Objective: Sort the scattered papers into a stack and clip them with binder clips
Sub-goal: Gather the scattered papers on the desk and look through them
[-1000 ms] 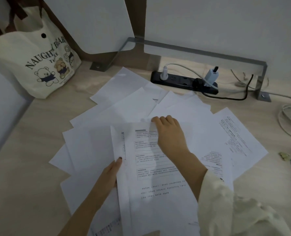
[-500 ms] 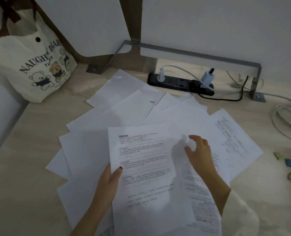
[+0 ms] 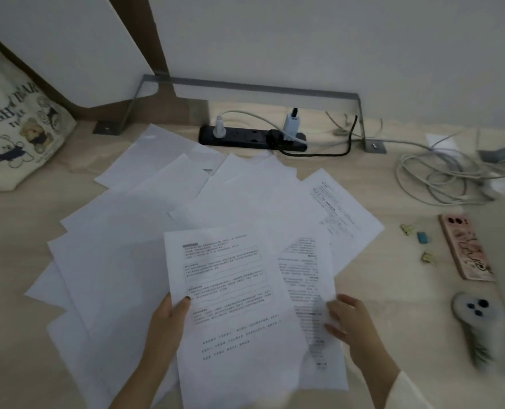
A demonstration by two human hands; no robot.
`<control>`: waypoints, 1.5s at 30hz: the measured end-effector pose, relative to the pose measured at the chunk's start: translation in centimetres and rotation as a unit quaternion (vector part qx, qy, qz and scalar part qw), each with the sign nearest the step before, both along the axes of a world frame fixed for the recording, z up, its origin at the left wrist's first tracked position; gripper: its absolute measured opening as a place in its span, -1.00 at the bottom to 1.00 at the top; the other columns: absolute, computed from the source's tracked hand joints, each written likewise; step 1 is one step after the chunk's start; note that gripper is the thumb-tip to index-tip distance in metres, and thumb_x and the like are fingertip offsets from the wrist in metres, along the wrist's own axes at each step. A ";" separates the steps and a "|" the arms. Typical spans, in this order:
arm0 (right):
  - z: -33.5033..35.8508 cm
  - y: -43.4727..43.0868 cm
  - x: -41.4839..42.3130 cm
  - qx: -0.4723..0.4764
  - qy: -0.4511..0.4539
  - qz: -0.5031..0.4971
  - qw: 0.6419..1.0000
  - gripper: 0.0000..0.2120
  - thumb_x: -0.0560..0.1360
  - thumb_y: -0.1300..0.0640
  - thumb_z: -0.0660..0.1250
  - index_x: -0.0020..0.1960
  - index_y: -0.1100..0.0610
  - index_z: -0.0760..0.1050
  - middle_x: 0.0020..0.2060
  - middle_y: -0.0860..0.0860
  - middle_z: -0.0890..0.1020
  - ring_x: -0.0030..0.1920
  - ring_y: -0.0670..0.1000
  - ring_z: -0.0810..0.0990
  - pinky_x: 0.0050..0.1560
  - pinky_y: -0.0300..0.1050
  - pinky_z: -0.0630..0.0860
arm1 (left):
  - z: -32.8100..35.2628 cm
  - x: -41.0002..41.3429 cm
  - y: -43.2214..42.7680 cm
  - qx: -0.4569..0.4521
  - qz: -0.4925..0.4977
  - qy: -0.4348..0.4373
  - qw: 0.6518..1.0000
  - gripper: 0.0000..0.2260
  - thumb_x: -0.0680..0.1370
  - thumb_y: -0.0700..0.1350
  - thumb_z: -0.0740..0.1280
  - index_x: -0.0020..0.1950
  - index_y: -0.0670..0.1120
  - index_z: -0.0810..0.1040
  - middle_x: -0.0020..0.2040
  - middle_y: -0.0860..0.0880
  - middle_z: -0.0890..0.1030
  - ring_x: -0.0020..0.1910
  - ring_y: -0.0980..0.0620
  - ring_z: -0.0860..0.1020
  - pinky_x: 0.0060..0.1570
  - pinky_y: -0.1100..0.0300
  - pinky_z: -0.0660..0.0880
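Gripping printed sheet [image 3: 230, 290] w/ left hand [image 3: 168, 320].

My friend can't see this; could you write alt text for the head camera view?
Two hands gather papers on a desk: the left hand grips a printed sheet, the right hand touches another sheet. More papers lie scattered; small clips wait at right.

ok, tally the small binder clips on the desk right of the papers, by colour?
Yellow-green binder clips: 2, one farther back and one nearer.
Blue binder clip: 1, between them.
Total: 3, all loose on the light wooden desk, just left of the pink phone case.
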State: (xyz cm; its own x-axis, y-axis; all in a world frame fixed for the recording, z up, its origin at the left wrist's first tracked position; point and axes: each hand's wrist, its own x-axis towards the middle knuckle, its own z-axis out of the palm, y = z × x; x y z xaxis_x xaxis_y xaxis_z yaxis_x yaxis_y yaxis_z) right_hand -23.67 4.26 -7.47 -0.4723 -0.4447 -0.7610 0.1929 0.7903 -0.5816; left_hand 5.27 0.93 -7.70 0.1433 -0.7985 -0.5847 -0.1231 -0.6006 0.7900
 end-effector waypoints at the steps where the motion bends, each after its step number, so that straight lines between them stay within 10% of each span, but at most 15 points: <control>1: -0.1 0.0 0.3 -0.007 -0.006 0.002 1.000 -0.74 0.45 0.24 0.30 0.10 0.13 0.33 -0.09 0.11 0.48 -0.18 0.04 0.49 -0.31 -0.16 0.49 | -0.1 -0.1 0.1 0.000 0.007 -0.005 1.000 -0.71 0.58 -0.19 0.21 0.30 -0.11 0.46 0.13 -0.09 0.57 0.11 -0.08 0.53 0.19 0.03 0.42; 4: -0.1 0.0 1.3 -0.013 0.068 0.068 0.995 -0.65 0.41 0.18 0.34 0.17 0.24 0.42 -0.17 0.11 0.50 -0.18 0.07 0.48 -0.22 -0.14 0.47 | -0.1 -0.4 0.3 -0.004 0.012 -0.020 1.000 -0.69 0.58 -0.17 0.21 0.33 -0.10 0.44 0.18 -0.09 0.56 0.15 -0.08 0.51 0.23 0.02 0.40; 8: -0.2 0.1 1.0 0.037 0.249 0.114 0.961 -0.63 0.44 0.20 0.34 0.22 0.27 0.47 0.23 0.27 0.40 0.24 0.25 0.37 0.31 0.10 0.31 | 0.2 -1.0 0.7 -0.017 0.012 -0.019 1.000 -0.68 0.59 -0.16 0.20 0.35 -0.08 0.41 0.15 -0.04 0.53 0.11 -0.03 0.49 0.20 0.07 0.39; 13: 0.0 -0.1 1.8 -0.040 -0.003 -0.019 0.999 -0.56 0.45 0.25 0.33 0.30 0.21 0.33 0.17 0.18 0.46 -0.02 0.11 0.50 -0.18 -0.07 0.53 | 0.0 -1.6 1.0 -0.016 0.030 -0.013 0.999 -0.67 0.60 -0.15 0.18 0.37 -0.07 0.39 0.18 -0.05 0.52 0.11 -0.02 0.48 0.17 0.09 0.39; 19: -0.3 -0.3 3.0 -0.029 0.072 0.069 0.995 -0.90 0.43 0.23 0.29 -0.13 0.06 0.41 -0.15 0.09 0.46 -0.18 0.04 0.47 -0.20 -0.15 0.44 | 0.2 -2.0 1.2 -0.024 0.037 -0.017 0.999 -0.68 0.60 -0.17 0.17 0.36 -0.08 0.40 0.16 -0.06 0.52 0.09 -0.02 0.48 0.10 0.12 0.39; 23: 0.0 0.1 2.2 0.035 0.219 0.124 0.967 -0.54 0.45 0.17 0.32 0.31 0.25 0.34 0.29 0.24 0.30 0.30 0.23 0.29 0.32 0.01 0.24 | 0.4 -2.5 1.2 -0.040 0.026 -0.022 0.999 -0.70 0.60 -0.18 0.18 0.32 -0.08 0.42 0.10 -0.03 0.52 0.04 -0.01 0.48 0.02 0.17 0.39; 28: -0.5 0.3 3.3 -0.038 0.046 0.073 0.996 -0.81 0.43 0.22 0.29 0.01 0.09 0.36 -0.16 0.09 0.42 -0.25 0.04 0.40 -0.28 -0.16 0.33 | -0.2 -3.2 1.5 -0.049 -0.020 -0.054 0.997 -0.70 0.55 -0.22 0.25 0.28 -0.04 0.45 0.08 -0.01 0.55 0.05 -0.02 0.53 -0.06 0.20 0.43; 33: -0.5 -0.1 3.5 -0.057 -0.027 0.045 0.997 -0.80 0.46 0.25 0.26 -0.23 0.15 0.24 -0.36 0.13 0.31 -0.39 0.01 0.25 -0.36 -0.19 0.16 | -0.2 -3.7 1.4 -0.066 -0.043 -0.112 0.991 -0.68 0.54 -0.27 0.26 0.29 -0.14 0.43 0.10 -0.03 0.52 0.04 0.01 0.47 -0.01 0.19 0.37; 35: -0.3 -0.3 3.5 -0.057 0.002 0.059 0.997 -0.67 0.48 0.20 0.27 -0.03 0.45 0.24 -0.41 0.09 0.36 -0.40 0.01 0.30 -0.37 -0.19 0.20 | -0.3 -3.6 1.3 -0.063 -0.045 -0.112 0.991 -0.69 0.54 -0.26 0.26 0.28 -0.13 0.43 0.11 -0.04 0.52 0.03 0.00 0.48 -0.01 0.18 0.38; 36: -0.2 -0.3 3.4 -0.060 0.040 0.081 0.994 -0.75 0.49 0.18 0.27 -0.35 0.21 0.39 -0.42 0.05 0.38 -0.41 0.01 0.31 -0.36 -0.18 0.22 | -0.4 -3.6 1.3 -0.060 -0.046 -0.112 0.991 -0.69 0.54 -0.25 0.26 0.28 -0.13 0.43 0.12 -0.05 0.53 0.04 0.00 0.49 0.00 0.17 0.38; 45: 5.7 0.3 -2.2 -0.165 0.249 0.031 0.954 -0.88 0.55 0.22 0.14 0.00 0.18 0.45 -0.22 0.03 0.53 -0.18 0.03 0.48 -0.13 -0.10 0.37 | 0.4 -2.7 0.7 -0.008 -0.044 -0.045 0.998 -0.69 0.58 -0.17 0.22 0.34 -0.11 0.42 0.14 -0.08 0.54 0.06 -0.04 0.49 0.08 0.13 0.39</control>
